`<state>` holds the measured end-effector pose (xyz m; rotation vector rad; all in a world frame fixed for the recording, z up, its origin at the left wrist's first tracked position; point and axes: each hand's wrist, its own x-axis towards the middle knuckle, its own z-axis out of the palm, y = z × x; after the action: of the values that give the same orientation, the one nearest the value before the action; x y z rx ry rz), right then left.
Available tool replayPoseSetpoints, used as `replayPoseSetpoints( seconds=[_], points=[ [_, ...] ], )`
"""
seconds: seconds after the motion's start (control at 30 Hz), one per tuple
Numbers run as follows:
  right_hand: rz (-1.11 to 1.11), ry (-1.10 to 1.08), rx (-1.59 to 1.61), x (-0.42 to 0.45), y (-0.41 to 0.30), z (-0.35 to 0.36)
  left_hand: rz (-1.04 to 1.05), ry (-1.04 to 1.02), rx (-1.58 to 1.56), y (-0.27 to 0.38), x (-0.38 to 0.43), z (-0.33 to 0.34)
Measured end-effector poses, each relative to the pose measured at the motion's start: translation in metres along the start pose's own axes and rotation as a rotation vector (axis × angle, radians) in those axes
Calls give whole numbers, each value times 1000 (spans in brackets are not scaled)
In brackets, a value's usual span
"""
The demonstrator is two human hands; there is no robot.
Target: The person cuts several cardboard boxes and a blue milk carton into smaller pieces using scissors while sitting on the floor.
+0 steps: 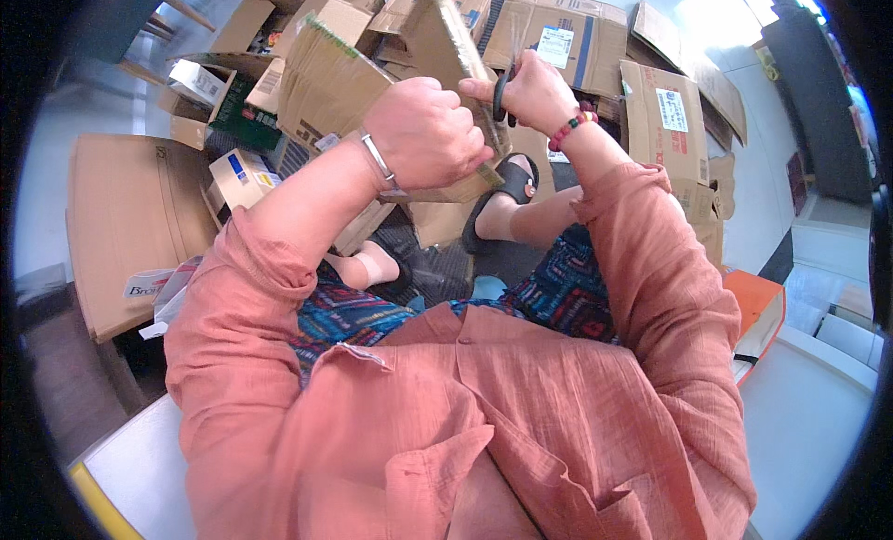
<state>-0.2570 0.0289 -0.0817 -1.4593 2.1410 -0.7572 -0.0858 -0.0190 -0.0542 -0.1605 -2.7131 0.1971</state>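
My left hand [424,134] is closed on the near edge of an opened cardboard box [335,86], which stands tilted in front of me between my legs. Green tape remnants line its upper left edge, and silvery tape runs along the raised panel at its right. Scissors [501,97] with black handles are in my right hand [536,93], beside that panel. Their blades point away from me and look blurred, so I cannot tell how far apart they are.
Flattened cartons [558,41] with labels lie beyond my hands, and another [663,121] lies at the right. A small white box [197,81] and a large brown carton [132,226] are at the left. An orange box [757,306] stands near my right elbow. My sandalled feet rest on dark flooring.
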Motion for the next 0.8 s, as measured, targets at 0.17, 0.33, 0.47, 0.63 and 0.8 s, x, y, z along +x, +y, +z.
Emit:
replayPoseSetpoints(
  seconds=[0.17,0.33,0.47,0.63,0.8],
  points=[
    [161,59,-98,26,38,7,11,66,-1,-8,7,5],
    [377,239,616,31,87,-12,-24,39,77,-34,-10,5],
    [468,436,1018,31,92,0,-136,-87,104,-33,-39,32],
    [685,503,948,16,122,68,-407,-328,116,2,-74,99],
    [752,571,761,-4,193,132,-795,-663,-208,57,-97,167]
  ],
)
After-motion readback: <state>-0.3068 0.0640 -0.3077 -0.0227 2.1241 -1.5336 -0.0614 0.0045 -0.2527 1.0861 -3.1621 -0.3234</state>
